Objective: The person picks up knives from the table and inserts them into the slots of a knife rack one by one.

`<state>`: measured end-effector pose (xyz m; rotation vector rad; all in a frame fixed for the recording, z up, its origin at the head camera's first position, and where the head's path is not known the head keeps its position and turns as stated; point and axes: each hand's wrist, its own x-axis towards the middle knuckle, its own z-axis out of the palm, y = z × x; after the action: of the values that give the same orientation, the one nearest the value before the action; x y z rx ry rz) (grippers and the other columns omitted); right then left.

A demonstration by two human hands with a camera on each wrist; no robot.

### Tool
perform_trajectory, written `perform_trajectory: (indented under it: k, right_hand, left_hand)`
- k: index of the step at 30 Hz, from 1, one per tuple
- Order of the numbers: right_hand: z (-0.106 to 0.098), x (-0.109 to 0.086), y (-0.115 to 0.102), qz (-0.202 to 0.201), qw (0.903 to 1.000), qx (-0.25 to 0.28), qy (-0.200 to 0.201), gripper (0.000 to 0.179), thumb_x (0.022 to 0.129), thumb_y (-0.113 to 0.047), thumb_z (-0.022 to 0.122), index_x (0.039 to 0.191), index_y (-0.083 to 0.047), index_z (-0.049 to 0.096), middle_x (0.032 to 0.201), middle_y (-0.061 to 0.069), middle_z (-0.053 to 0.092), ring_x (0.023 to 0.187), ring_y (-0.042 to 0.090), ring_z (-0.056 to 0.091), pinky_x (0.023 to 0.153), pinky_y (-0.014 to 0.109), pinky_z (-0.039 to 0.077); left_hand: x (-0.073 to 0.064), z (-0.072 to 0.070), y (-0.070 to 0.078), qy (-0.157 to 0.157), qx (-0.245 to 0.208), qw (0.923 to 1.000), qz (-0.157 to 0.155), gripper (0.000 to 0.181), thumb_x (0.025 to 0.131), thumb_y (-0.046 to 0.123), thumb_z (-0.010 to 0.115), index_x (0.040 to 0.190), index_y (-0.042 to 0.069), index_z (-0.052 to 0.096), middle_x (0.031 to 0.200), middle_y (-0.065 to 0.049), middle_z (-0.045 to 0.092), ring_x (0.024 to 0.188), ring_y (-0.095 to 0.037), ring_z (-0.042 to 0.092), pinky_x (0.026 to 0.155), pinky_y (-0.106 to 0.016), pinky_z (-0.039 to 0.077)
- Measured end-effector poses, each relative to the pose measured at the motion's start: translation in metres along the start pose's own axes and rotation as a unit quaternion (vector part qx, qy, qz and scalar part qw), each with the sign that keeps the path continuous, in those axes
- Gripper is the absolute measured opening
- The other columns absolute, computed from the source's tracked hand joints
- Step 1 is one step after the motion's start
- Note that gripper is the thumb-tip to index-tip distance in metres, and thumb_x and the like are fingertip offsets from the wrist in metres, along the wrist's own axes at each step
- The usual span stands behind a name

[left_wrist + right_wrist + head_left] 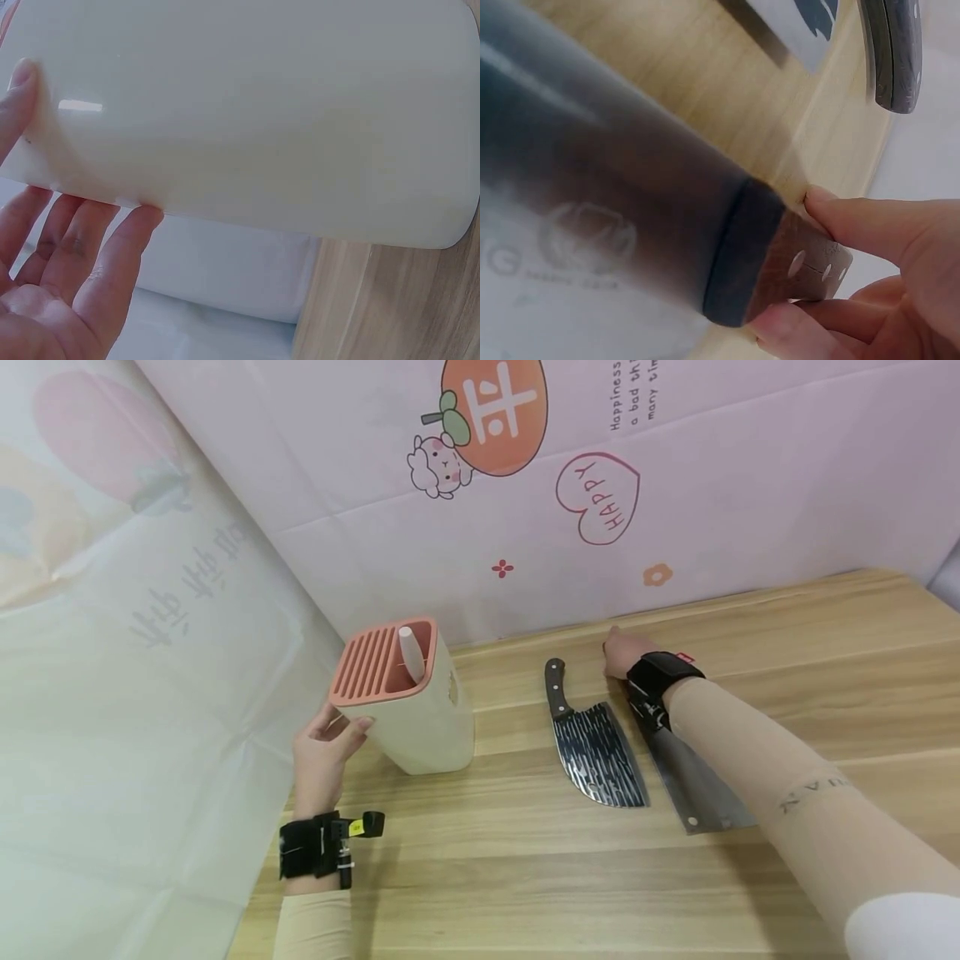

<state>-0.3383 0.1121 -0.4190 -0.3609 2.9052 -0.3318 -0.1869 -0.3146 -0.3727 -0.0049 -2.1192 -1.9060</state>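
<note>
My left hand (330, 747) holds a cream knife block (420, 735) near its upper edge, the thumb on one face and the fingers along the adjoining side. The block stands upright, with a slotted coral top and one white handle (412, 653) sticking out of its larger opening. On the right, my right hand (626, 652) grips the brown riveted handle of a wide cleaver (630, 165), thumb on one side and fingers on the other. My forearm hides part of the blade in the head view. Between the hands lies a second cleaver (598, 756) with a dark patterned blade and black handle.
The wooden table (480, 877) runs up against a pink printed wall cover (712, 485). Another pale sheet (150, 735) hangs along the left, close beside the block.
</note>
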Motion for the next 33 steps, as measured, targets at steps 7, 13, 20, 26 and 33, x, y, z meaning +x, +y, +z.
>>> perform_trajectory:
  k: [7,13,20,26,33]
  right_hand:
    - [-0.005,-0.007,0.005,-0.025,0.9980,0.053,0.024,0.025,0.081,-0.007,0.065,0.093,0.014,0.057,0.086,0.026,0.057,0.071,0.034,0.055,0.063,0.040,0.049]
    - [-0.017,-0.014,0.009,-0.017,0.9935,0.109,0.028,0.026,0.082,-0.012,0.071,0.067,-0.004,0.051,0.065,0.009,0.053,0.053,0.022,0.052,0.048,0.027,0.043]
    - [-0.031,-0.026,0.015,-0.021,0.9885,0.140,0.052,0.034,0.086,-0.014,0.070,0.061,-0.007,0.048,0.053,0.003,0.046,0.042,0.017,0.049,0.041,0.028,0.043]
    - [-0.048,-0.042,0.013,-0.026,0.9869,0.153,0.043,0.026,0.088,-0.012,0.067,0.071,-0.004,0.050,0.063,0.009,0.051,0.054,0.022,0.056,0.049,0.037,0.054]
    - [-0.079,-0.057,0.003,-0.045,0.9835,0.168,0.051,0.034,0.087,-0.011,0.067,0.107,0.012,0.051,0.089,0.025,0.055,0.063,0.027,0.063,0.051,0.036,0.059]
  left_hand:
    - [0.000,0.000,-0.001,0.000,-0.008,0.9999,-0.006,0.059,0.084,0.012,0.077,0.137,0.021,0.054,0.137,-0.011,0.053,0.115,-0.022,0.056,0.089,-0.027,0.055]
    - [0.000,0.000,0.000,0.002,-0.005,1.0000,-0.006,0.058,0.085,0.012,0.077,0.137,0.021,0.054,0.138,-0.011,0.052,0.115,-0.022,0.056,0.089,-0.026,0.054]
    - [0.000,-0.001,0.001,0.001,-0.006,0.9999,-0.013,0.058,0.084,0.015,0.078,0.136,0.021,0.055,0.139,-0.009,0.052,0.115,-0.022,0.056,0.090,-0.027,0.054]
    - [-0.001,-0.002,0.004,0.000,-0.005,0.9997,-0.025,0.060,0.084,0.016,0.078,0.138,0.019,0.052,0.134,-0.010,0.053,0.116,-0.020,0.056,0.091,-0.027,0.053]
    - [-0.006,-0.005,0.005,-0.002,0.007,0.9993,-0.037,0.065,0.083,0.018,0.079,0.141,0.016,0.049,0.137,-0.010,0.052,0.115,-0.019,0.057,0.091,-0.026,0.053]
